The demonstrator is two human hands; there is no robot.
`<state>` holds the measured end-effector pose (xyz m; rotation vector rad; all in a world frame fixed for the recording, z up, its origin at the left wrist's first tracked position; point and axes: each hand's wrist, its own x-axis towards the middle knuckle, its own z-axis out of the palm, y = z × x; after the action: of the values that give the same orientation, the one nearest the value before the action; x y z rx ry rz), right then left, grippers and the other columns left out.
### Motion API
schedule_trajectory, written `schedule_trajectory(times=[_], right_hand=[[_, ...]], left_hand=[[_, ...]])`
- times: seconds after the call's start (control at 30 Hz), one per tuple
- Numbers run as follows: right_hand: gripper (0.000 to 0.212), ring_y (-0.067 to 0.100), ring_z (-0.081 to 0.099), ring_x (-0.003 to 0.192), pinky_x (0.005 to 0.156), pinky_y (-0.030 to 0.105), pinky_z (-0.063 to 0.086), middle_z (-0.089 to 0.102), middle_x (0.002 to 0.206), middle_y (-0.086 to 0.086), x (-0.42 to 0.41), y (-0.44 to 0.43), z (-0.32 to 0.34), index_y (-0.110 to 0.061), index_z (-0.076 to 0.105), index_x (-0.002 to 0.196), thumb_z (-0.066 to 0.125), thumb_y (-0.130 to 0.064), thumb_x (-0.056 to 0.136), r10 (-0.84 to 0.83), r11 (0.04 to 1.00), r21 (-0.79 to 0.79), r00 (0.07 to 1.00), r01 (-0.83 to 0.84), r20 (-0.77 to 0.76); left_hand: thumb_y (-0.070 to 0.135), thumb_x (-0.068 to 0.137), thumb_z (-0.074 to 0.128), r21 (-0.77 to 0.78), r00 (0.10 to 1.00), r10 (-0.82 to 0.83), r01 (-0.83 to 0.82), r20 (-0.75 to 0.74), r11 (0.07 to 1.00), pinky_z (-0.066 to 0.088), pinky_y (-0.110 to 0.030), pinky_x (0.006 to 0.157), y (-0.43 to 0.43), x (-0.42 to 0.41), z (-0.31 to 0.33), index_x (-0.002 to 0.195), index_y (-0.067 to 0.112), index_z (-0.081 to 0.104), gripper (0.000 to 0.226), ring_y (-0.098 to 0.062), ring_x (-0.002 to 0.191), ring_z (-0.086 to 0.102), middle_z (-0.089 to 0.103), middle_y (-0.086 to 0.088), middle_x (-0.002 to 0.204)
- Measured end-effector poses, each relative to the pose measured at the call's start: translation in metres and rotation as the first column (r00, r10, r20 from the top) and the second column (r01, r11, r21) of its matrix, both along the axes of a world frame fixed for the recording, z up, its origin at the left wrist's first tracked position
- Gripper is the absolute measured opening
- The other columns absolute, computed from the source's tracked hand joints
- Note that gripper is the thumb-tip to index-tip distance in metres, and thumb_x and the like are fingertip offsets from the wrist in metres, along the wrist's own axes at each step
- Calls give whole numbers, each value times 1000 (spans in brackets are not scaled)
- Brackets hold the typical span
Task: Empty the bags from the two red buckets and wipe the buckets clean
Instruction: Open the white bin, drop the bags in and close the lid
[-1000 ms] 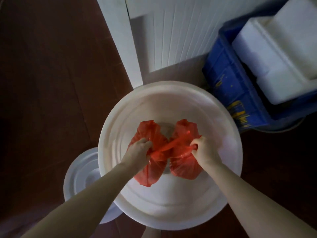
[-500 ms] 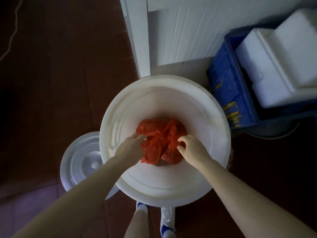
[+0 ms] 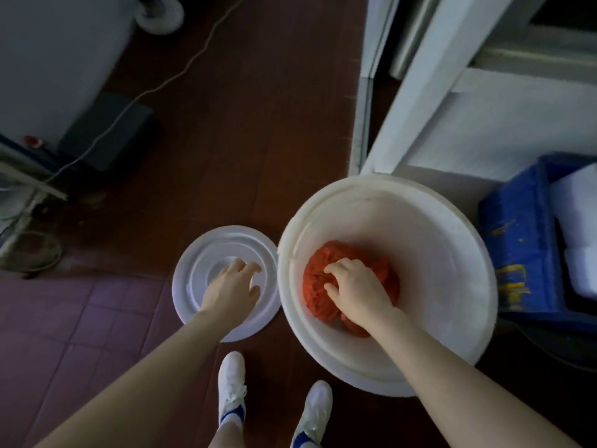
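Left hand (image 3: 231, 287) has come off the bags (image 3: 318, 299) since half a second ago and now sits over the lid (image 3: 193, 305) on the floor, left of the bucket (image 3: 452, 215). Its fingers are spread and loose and grip nothing. I cannot tell whether it touches the lid or is just above it.

Right hand (image 3: 355, 286) is still down inside the bucket, on top of the bags, with its fingers curled into the red bundle and the thumb on the near-left side, so it grips them. The bags lie crumpled at the bottom of the bucket, roughly centred. Most of the bundle shows to the left of and beyond the knuckles, and a bit pokes out under the wrist.

The bucket is white (not red) and stands upright on the dark floor, its rim just beside the lid's edge, touching or nearly so.

The view has also swung left since before — more floor is in frame. Crate (image 3: 510, 253), blue, stands right of the bucket with white foam boxes (image 3: 578, 227) in it. Two white shoes (image 3: 232, 383) are at the bottom edge, near the bucket. A cable (image 3: 155, 88) runs across the floor at upper left, well apart from both hands.
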<state>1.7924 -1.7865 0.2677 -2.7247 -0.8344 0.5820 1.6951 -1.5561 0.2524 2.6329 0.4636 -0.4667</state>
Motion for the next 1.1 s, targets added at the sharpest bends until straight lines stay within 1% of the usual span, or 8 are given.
schedule_trajectory(times=[0.1,0.23,0.33,0.47,0.7,0.8,0.9,1.1], right_hand=[[35,21,51,110,96,35,42,57,123,-1,-14,51,-8,-23,55,127,51,-32,94,86,996,16,996,-86,-5],[39,21,51,112,96,34,42,55,126,-2,-37,112,-20,-22,51,132,51,-32,95,162,987,-2,986,-162,-45],[40,20,50,115,97,34,43,54,129,-2,-51,153,-31,-21,51,134,52,-32,95,149,988,-14,986,-151,-74],[41,21,49,117,97,36,43,52,132,-1,-65,203,-52,-20,49,135,51,-30,96,141,989,-30,980,-147,-138],[44,21,45,121,99,34,41,50,134,-1,-86,264,-111,-21,46,137,52,-31,94,188,976,-57,947,-210,-262],[47,22,46,121,99,37,43,49,133,0,-79,287,-142,-21,44,139,53,-30,94,225,963,-78,930,-258,-289],[48,24,46,119,99,39,42,50,131,2,-71,305,-184,-21,44,139,54,-29,93,256,951,-101,927,-293,-274],[54,25,43,121,95,37,41,45,134,1,-47,336,-334,-25,38,143,55,-32,92,360,898,-177,904,-403,-232]], left_hand=[[25,93,56,-16,996,77,-77,-44,997,44,-30,69,40,-26,-10,133,26,49,41,-20,107,54,47,2,128],[27,92,56,14,989,117,-116,-93,993,47,-32,76,92,-65,-22,135,27,46,44,-19,115,49,43,4,131],[31,92,56,44,989,86,-82,-116,996,47,-34,85,132,-89,-31,136,30,45,45,-19,118,48,43,6,132],[35,92,55,89,991,60,-49,-122,995,45,-36,90,179,-111,-46,135,32,46,45,-19,119,49,47,6,130],[37,93,56,62,977,103,-93,-187,994,45,-37,91,219,-122,-101,136,30,45,46,-20,115,49,47,4,127],[36,92,57,44,967,182,-177,-180,983,46,-38,91,225,-119,-133,138,29,44,47,-20,116,48,46,4,129],[37,93,56,24,957,199,-198,-209,980,45,-38,93,228,-117,-179,139,31,41,49,-19,122,45,43,5,135],[42,93,55,-2,953,232,-237,-195,972,43,-37,97,241,-103,-324,141,32,40,51,-17,125,43,40,7,138]])
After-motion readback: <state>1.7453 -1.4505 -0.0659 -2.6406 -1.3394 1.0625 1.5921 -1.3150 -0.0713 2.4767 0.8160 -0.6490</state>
